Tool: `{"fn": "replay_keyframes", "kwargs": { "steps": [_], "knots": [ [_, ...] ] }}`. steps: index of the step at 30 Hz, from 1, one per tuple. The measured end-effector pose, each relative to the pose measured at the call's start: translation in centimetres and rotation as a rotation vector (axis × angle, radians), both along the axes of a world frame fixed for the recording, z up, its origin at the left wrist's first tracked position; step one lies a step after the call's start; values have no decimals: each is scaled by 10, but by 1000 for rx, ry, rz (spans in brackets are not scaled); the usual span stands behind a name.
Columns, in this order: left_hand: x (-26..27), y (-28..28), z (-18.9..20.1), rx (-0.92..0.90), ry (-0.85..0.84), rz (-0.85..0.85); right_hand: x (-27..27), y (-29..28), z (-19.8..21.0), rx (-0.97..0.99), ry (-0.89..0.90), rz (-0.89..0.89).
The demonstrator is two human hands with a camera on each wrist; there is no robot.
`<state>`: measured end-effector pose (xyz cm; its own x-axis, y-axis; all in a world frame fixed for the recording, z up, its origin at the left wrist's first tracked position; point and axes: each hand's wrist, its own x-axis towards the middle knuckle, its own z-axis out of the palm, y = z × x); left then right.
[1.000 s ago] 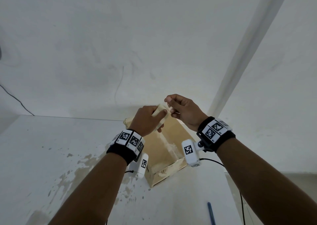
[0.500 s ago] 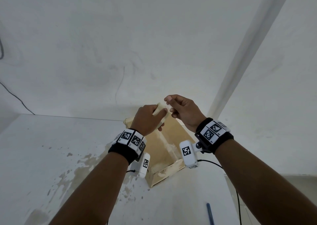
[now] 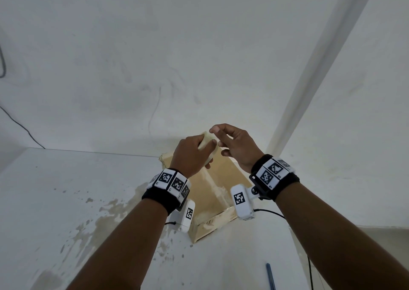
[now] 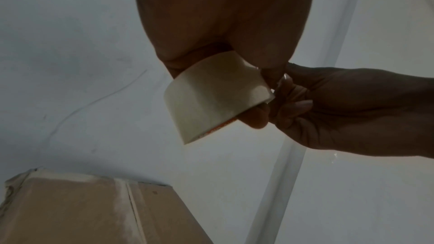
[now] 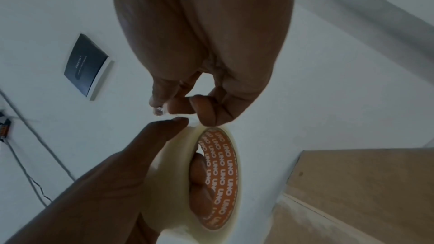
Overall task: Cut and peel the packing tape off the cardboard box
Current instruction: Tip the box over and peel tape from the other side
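My left hand (image 3: 195, 151) grips a roll of clear packing tape (image 3: 207, 141) with an orange printed core (image 5: 220, 172), its fingers through the core. It holds the roll in the air above the cardboard box (image 3: 212, 192). My right hand (image 3: 218, 138) is at the roll's upper edge, thumb and forefinger pinching a small clear bit of tape end (image 5: 159, 111). The box lies shut on the white table (image 3: 55, 190), with a pale strip along its centre seam (image 4: 123, 192).
A blue pen (image 3: 270, 276) lies on the table near the front right. Brown stains (image 3: 106, 219) mark the table left of the box. White walls meet behind at a corner trim (image 3: 309, 73). A dark panel (image 5: 85, 66) and cables hang on the wall.
The right hand's fingers have loosened and shifted at the roll's top edge. The left hand and roll stay almost where they were, above the box.
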<state>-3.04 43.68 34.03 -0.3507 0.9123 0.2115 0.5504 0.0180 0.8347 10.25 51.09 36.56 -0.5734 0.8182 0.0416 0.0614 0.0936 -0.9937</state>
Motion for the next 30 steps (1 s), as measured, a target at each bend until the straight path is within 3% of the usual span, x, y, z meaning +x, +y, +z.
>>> {"fn": "replay_keyframes", "kwargs": {
  "steps": [17, 20, 30],
  "knots": [
    [2, -4, 3, -3, 3, -4, 4, 4, -4, 98, -76, 19],
    [3, -6, 3, 0, 39, -3, 7, 9, -4, 21, -65, -7],
    [4, -11, -9, 40, 45, -42, 14, 17, -5, 69, -291, -182]
  ]
}}
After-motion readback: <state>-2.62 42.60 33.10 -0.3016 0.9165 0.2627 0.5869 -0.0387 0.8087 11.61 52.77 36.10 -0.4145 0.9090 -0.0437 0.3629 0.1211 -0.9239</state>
